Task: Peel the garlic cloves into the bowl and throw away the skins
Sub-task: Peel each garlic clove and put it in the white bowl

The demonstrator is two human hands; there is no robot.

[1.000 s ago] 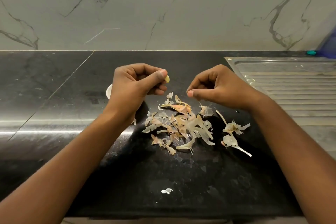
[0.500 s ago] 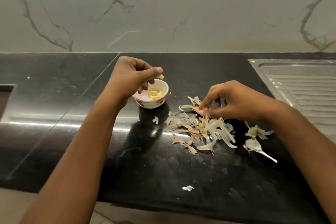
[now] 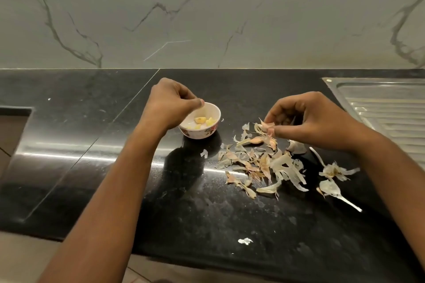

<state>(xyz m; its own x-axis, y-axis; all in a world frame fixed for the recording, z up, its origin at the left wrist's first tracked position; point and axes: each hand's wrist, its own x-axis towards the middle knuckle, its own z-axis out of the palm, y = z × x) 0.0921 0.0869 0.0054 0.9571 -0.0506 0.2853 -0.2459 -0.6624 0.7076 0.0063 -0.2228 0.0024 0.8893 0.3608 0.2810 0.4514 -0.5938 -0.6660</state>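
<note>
Yellow cloves (image 3: pixel 203 120) lie in the bowl (image 3: pixel 215 111) beneath the left hand (image 3: pixel 170 105).

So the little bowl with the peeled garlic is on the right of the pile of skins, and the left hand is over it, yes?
Not quite. In the head view the bowl with the peeled garlic sits left of the pile of skins, not right. The left hand is over it.

My left hand (image 3: pixel 170 104) hovers curled over the bowl (image 3: pixel 207 133), peeled cloves (image 3: pixel 203 120) sitting inside; my right hand (image 3: pixel 310 119) pinches a skin (image 3: pixel 268 125) at the far edge of the skin pile (image 3: pixel 264 164) on the black counter (image 3: pixel 80 126).
</note>
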